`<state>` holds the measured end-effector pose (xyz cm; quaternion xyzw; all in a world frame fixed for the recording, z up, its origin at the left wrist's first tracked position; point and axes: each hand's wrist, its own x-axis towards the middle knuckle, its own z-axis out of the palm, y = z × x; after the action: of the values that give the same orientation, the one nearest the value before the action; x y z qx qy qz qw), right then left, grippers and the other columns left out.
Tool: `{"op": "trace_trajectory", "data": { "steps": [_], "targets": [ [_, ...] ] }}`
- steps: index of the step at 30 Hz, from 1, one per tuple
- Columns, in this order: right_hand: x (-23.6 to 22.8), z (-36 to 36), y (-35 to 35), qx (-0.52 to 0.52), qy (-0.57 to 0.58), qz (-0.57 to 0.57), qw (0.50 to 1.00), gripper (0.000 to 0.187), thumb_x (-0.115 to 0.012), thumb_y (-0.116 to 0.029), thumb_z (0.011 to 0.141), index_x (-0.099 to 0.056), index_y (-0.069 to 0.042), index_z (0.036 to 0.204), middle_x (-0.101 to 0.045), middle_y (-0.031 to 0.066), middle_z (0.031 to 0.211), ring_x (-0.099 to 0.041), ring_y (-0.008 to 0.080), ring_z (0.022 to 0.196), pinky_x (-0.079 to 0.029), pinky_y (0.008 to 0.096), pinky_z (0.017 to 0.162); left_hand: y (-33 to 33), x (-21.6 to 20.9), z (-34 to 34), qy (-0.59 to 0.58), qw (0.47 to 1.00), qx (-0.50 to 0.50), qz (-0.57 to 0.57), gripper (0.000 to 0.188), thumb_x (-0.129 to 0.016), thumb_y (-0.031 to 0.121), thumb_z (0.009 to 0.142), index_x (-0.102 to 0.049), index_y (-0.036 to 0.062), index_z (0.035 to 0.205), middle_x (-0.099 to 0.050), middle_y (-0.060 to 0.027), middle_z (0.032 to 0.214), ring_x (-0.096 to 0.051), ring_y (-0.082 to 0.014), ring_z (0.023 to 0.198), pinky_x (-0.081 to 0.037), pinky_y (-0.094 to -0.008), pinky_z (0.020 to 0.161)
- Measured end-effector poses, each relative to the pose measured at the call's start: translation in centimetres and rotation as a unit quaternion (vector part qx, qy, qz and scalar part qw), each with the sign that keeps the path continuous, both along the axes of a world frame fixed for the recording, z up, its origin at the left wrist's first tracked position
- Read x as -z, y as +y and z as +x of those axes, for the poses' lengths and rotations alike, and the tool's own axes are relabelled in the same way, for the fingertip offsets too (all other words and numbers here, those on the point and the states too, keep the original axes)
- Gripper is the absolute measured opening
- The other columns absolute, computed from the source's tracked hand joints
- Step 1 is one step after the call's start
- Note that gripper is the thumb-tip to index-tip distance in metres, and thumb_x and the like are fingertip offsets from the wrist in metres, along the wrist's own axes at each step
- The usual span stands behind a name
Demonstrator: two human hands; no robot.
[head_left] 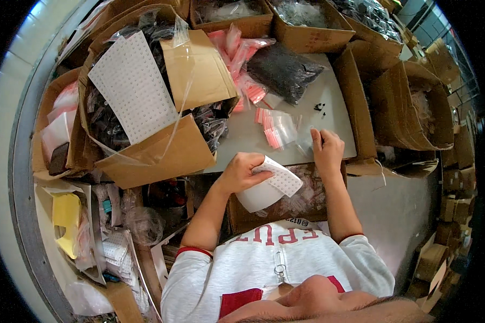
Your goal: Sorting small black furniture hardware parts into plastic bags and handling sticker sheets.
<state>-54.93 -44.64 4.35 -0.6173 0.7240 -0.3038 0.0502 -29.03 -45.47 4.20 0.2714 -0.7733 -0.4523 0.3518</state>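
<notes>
My left hand grips a curled white sheet with rows of small round stickers, held over the near table edge. Farther right, my right hand is closed at the edge of a small clear plastic bag, which is hard to make out against the table. Beside it lies a fanned stack of clear zip bags with red-striped tops. Beyond my right hand sits a small cluster of tiny black parts. A large bag of black pieces lies at the back of the table.
On the left, a big cardboard box holds black bagged items and a larger dotted white sheet. Loose red-striped bags lie at the back. An open box of clear packets is below my hands. More cartons stand right.
</notes>
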Motion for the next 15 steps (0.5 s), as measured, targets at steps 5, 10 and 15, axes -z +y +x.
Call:
{"op": "trace_trajectory", "data": {
  "steps": [5, 10, 15],
  "targets": [
    [-0.8, -0.3, 0.9, 0.05, 0.062, -0.006, 0.997, 0.027, -0.065, -0.027, 0.09, -0.06, -0.003, 0.079, -0.061, 0.014, 0.079, -0.058, 0.0348, 0.078, -0.04, 0.0462, 0.075, -0.1, 0.0, 0.0, -0.011, 1.0, -0.003, -0.009, 0.019, -0.078, 0.012, 0.077, -0.067, -0.0013, 0.085, -0.064, -0.0148, 0.073, -0.061, -0.0219, 0.061, -0.046, -0.0333, 0.056],
    [-3.5, 3.2, 2.9, -0.212, -0.204, 0.063, 0.954, 0.019, -0.068, -0.013, 0.086, -0.062, -0.002, 0.101, -0.062, 0.0143, 0.094, -0.062, 0.0321, 0.089, -0.047, 0.0413, 0.079, 0.1, 0.2, -0.3, -0.016, 1.0, -0.019, -0.018, 0.025, -0.077, 0.014, 0.076, -0.058, -0.0006, 0.077, -0.055, -0.0156, 0.067, -0.053, -0.0328, 0.059, -0.042, -0.0387, 0.055],
    [-4.5, 6.3, 2.7, -0.3, -0.218, 0.083, 0.925, 0.02, -0.07, -0.005, 0.082, -0.059, -0.001, 0.098, -0.06, 0.0117, 0.091, -0.06, 0.0273, 0.087, -0.048, 0.0358, 0.077, 0.2, -0.1, -0.4, -0.038, 0.998, -0.028, -0.04, 0.028, -0.079, 0.017, 0.074, -0.056, 0.0013, 0.077, -0.053, -0.0135, 0.065, -0.051, -0.0326, 0.057, -0.04, -0.0398, 0.053]
  ]
}}
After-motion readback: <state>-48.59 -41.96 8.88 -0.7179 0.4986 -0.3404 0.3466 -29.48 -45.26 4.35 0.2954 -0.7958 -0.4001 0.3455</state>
